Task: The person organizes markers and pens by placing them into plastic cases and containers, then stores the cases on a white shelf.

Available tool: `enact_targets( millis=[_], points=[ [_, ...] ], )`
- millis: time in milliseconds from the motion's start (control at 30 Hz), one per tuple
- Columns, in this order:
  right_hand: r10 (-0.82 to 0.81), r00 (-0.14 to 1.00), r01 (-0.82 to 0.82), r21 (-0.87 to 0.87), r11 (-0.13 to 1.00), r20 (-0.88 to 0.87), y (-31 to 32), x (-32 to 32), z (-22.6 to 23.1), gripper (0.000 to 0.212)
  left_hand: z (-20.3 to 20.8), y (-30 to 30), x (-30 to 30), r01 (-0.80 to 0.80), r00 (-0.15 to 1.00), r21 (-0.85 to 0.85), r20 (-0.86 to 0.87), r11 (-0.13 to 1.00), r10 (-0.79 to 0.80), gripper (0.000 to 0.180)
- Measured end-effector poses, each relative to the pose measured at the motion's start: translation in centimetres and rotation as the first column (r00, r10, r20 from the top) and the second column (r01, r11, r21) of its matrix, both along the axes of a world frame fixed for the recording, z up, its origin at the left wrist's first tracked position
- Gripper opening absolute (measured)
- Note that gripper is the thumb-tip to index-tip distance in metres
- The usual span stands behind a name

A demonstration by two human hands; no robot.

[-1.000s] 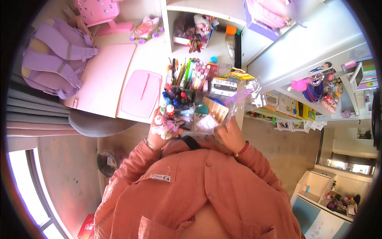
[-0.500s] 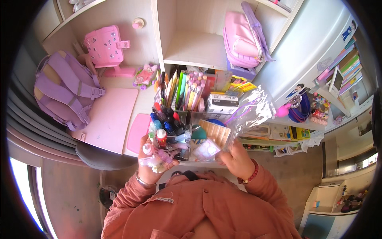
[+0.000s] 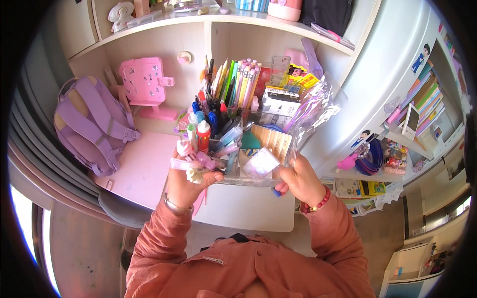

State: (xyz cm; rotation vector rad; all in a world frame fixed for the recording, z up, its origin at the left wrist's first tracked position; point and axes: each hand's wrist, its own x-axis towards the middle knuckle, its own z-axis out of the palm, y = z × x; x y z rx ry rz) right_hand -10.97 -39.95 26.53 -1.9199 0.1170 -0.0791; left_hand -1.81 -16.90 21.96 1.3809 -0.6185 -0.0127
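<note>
Between my hands, above the desk's front part, is a clear stationery organizer [image 3: 243, 182] crammed with things. My left hand [image 3: 184, 187] is closed on its near left corner, and my right hand [image 3: 304, 180] grips its near right corner, thumb up. Upright pencils [image 3: 244, 89] stand in the back part. Pens and a red glue bottle [image 3: 203, 136] crowd the left side. Toward the right are a striped wooden piece [image 3: 273, 141], a pale square packet [image 3: 262, 163], a small white box [image 3: 279, 102] and crinkled clear plastic [image 3: 318, 110]. The organizer's base is hidden.
A white desk [image 3: 248, 208] with a pink mat [image 3: 136, 166] lies below. At left are a purple backpack [image 3: 92, 121] and a pink stand [image 3: 144, 82]. Shelving [image 3: 233, 25] rises behind; a white cabinet [image 3: 397, 59] and a side bookshelf [image 3: 417, 97] stand at right.
Both my hands have lifted the organizer and carried it farther from my body. More of the upper shelf and the desk's front edge shows, and the organizer now covers most of the pink bag.
</note>
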Motion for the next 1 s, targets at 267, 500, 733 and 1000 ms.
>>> enact_targets(
  millis=[267, 500, 733, 1000],
  points=[
    [-0.078, 0.995, 0.079, -0.019, 0.997, 0.056, -1.0, 3.0, -0.3, 0.029, -0.1, -1.5, 3.6, 0.009, 0.999, 0.037, 0.038, 0.999, -0.010, 0.055],
    [-0.135, 0.990, 0.135, -0.003, 0.991, 0.051, -1.7, 5.2, -0.3, 0.029, -0.6, -3.2, 6.7, -0.071, 0.993, 0.098, 0.100, 0.993, 0.061, 0.046],
    [-0.223, 0.972, 0.229, -0.084, 0.970, 0.077, -2.4, 7.3, -1.0, 0.033, -1.1, -4.3, 8.6, -0.099, 0.993, 0.088, 0.072, 0.991, 0.092, 0.036],
    [-0.239, 0.876, 0.321, -0.137, 0.937, 0.418, -2.8, 8.1, -3.3, 0.062, -1.2, -7.1, 11.0, -0.374, 0.906, 0.118, 0.261, 0.920, 0.335, 0.047]
  ],
)
